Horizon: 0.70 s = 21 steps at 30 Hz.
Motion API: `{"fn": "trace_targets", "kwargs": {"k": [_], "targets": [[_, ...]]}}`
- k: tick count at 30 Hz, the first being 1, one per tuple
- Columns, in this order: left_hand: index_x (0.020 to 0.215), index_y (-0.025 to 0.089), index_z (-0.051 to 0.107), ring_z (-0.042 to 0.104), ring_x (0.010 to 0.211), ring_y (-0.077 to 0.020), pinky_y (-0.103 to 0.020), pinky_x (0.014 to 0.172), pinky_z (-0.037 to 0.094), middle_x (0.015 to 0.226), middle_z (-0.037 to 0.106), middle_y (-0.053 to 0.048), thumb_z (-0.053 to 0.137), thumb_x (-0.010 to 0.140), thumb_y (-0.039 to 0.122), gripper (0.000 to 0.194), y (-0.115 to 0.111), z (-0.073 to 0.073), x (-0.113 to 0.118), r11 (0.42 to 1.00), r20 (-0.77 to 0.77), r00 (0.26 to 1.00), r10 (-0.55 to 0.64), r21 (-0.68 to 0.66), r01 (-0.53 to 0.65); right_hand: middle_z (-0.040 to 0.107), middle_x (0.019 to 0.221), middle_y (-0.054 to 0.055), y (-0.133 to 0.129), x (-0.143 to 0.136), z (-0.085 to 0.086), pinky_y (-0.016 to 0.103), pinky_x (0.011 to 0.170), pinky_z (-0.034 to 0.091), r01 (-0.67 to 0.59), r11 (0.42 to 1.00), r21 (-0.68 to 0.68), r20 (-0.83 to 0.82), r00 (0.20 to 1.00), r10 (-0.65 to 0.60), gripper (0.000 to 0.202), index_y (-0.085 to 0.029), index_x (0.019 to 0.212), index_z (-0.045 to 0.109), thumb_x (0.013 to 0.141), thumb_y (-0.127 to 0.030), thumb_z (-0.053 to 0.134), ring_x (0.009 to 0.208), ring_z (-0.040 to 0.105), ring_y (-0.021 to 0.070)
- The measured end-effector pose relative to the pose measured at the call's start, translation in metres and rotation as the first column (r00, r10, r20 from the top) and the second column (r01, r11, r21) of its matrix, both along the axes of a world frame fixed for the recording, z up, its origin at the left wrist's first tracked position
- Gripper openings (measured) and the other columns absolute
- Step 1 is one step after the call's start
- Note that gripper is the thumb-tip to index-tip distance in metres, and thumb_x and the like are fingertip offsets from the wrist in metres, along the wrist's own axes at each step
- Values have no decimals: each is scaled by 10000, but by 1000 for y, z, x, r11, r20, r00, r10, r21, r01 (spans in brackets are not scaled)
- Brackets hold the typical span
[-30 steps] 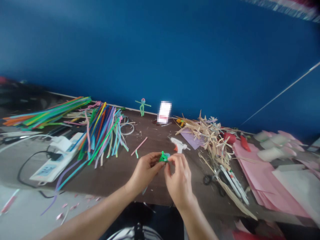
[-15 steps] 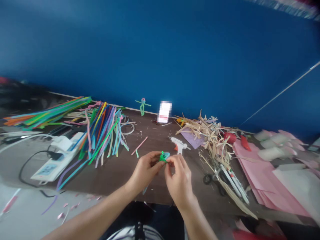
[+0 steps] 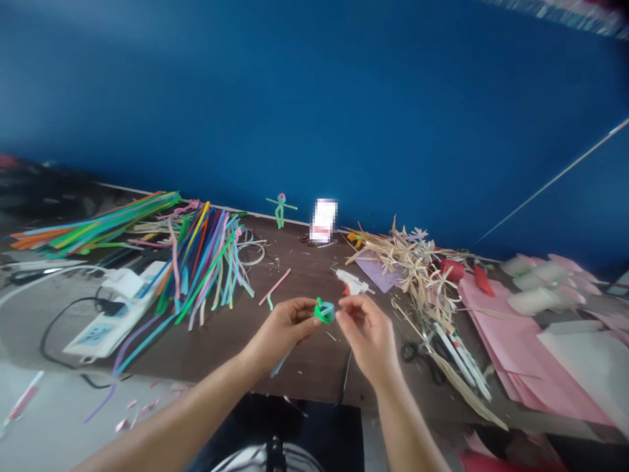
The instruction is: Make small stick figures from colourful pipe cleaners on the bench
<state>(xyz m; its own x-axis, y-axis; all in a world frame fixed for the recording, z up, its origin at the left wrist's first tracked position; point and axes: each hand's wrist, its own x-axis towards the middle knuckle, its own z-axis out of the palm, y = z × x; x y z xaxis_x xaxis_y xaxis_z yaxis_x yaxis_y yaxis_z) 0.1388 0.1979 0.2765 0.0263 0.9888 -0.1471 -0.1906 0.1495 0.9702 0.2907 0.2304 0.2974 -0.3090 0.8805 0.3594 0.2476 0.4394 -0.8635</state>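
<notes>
Between the thumb and fingers of my left hand (image 3: 295, 321) is a small green and light-blue bent pipe-cleaner piece (image 3: 324, 311). My right hand (image 3: 366, 331) is just to the right of it, thumb and fingers apart, with nothing visible between them. Behind my right hand lies a white glue gun (image 3: 352, 282), partly covered by the fingers. A small green pipe-cleaner figure (image 3: 280, 213) stands near the wall, beside a bright blurred screen (image 3: 323, 221). A short pink piece (image 3: 274, 287) lies on the dark table (image 3: 304, 269).
Colored pipe cleaners (image 3: 196, 255) and a white power strip (image 3: 115, 318) with cables are on the left. At the right are dried straw-like strips (image 3: 417, 269), scissors (image 3: 410, 352), white pens (image 3: 462, 360) and pink sheets (image 3: 506, 341). A blue wall (image 3: 314, 111) rises behind.
My right hand has moved right, off the green and light-blue piece, and its fingers have parted. My left hand still holds the piece, with more of it showing.
</notes>
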Motion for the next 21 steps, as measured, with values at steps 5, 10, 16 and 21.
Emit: {"fn": "trace_targets", "kwargs": {"k": [5, 10, 16, 21], "targets": [[959, 127, 591, 581, 694, -153, -222, 576, 426, 826, 663, -64, 621, 688, 286, 316, 1, 4, -2, 993, -136, 988, -66, 84, 78, 595, 803, 37, 15, 1, 12, 227, 558, 453, -174, 984, -39, 119, 977, 177, 126, -178, 841, 625, 763, -209, 531, 678, 554, 128], [959, 151, 634, 592, 854, -210, -274, 749, 433, 881, 675, -46, 578, 691, 199, 278, 2, 3, -5, 967, -355, 930, -97, 189, 173, 590, 699, -3, 19, -3, 16, 233, 582, 430, -223, 975, 25, 293, 934, 206, 97, -188, 736, 620, 737, -135, 538, 618, 543, 113], [998, 163, 640, 592, 815, -211, -266, 712, 435, 860, 682, -19, 547, 709, 201, 305, 1, 4, -5, 958, -424, 891, -165, 145, 246, 615, 678, -19, 21, -6, 13, 212, 563, 429, -166, 980, 107, 299, 946, 127, 121, -196, 724, 627, 734, -111, 541, 604, 566, 103], [970, 152, 641, 582, 852, -222, -269, 718, 430, 856, 673, -32, 560, 715, 222, 276, 2, 3, -5, 947, -368, 905, -212, 151, 283, 613, 670, -26, 21, -7, 14, 218, 596, 444, -224, 971, 79, 301, 934, 191, 122, -201, 712, 631, 737, -112, 552, 618, 575, 102]]}}
